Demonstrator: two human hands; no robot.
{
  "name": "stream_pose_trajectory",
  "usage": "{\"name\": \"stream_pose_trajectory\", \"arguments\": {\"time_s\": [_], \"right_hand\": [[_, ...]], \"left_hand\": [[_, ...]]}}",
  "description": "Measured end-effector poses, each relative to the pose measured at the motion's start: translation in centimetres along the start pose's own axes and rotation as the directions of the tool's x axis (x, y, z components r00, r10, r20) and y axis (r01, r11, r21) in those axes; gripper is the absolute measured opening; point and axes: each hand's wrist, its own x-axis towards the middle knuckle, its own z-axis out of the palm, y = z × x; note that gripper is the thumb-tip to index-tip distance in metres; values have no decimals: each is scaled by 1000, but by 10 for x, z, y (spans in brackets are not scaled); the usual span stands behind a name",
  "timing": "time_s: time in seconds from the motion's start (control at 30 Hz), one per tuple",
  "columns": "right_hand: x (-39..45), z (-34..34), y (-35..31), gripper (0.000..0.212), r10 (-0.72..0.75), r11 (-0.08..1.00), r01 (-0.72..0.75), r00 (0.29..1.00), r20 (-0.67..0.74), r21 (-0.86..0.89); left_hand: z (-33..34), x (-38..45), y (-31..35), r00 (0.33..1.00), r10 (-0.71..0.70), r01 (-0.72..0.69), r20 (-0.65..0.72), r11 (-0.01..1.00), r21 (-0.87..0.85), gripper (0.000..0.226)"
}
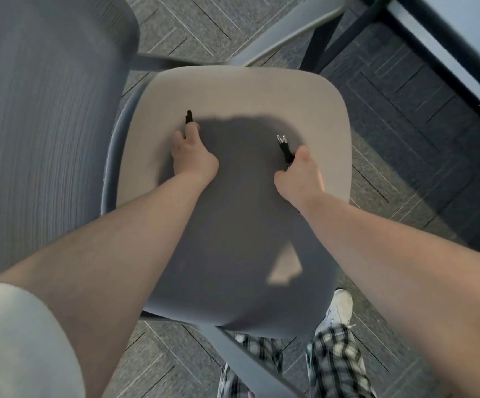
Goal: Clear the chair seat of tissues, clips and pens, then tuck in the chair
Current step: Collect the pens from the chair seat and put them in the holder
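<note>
The grey chair seat (233,90) fills the middle of the view, with its backrest (37,110) at the left. My left hand (194,158) rests on the seat's left part, fingers closed around a black pen (188,117) whose tip sticks out past them. My right hand (299,176) is on the seat's right part, closed on a black pen with a silver clip end (284,145). I see no tissues or clips on the visible seat; my arms hide part of it.
A dark-framed table (439,53) stands at the upper right, its leg (319,38) close to the chair's armrest (284,30). Grey patterned carpet (391,116) surrounds the chair. My plaid trouser legs and a white shoe (340,308) are below the seat's near edge.
</note>
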Motion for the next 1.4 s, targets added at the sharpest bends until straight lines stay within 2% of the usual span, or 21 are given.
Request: {"name": "stream_pose_trajectory", "arguments": {"time_s": [0.23, 0.4, 0.57, 0.83, 1.0, 1.2, 1.4], "right_hand": [[-18, -38, 12, 14, 46, 997, -48, 999, 23, 67], [-35, -93, 22, 25, 64, 986, -70, 997, 43, 150], [-53, -168, 37, 4, 15, 963, -15, 1000, 1, 268], [-80, -291, 83, 13, -18, 921, 41, 998, -64, 387], [-97, -379, 136, 18, -34, 896, 63, 997, -74, 440], [-111, -478, 199, 22, -23, 863, 106, 985, -172, 494], [-110, -543, 236, 20, 12, 816, 130, 971, -241, 563]], "left_hand": [[-22, -34, 24, 996, 42, -38, 82, 998, -50, 44], [-40, -58, 72, 978, 151, -140, 145, 987, -79, 30], [-52, -89, 150, 935, 268, -269, 231, 963, -31, 31], [-43, -158, 275, 824, 489, -506, 286, 862, -17, 35], [-26, -231, 366, 801, 536, -521, 268, 844, -129, 35], [-2, -295, 467, 741, 601, -559, 299, 799, -221, 36], [18, -337, 538, 708, 659, -591, 254, 749, -298, 35]]}}
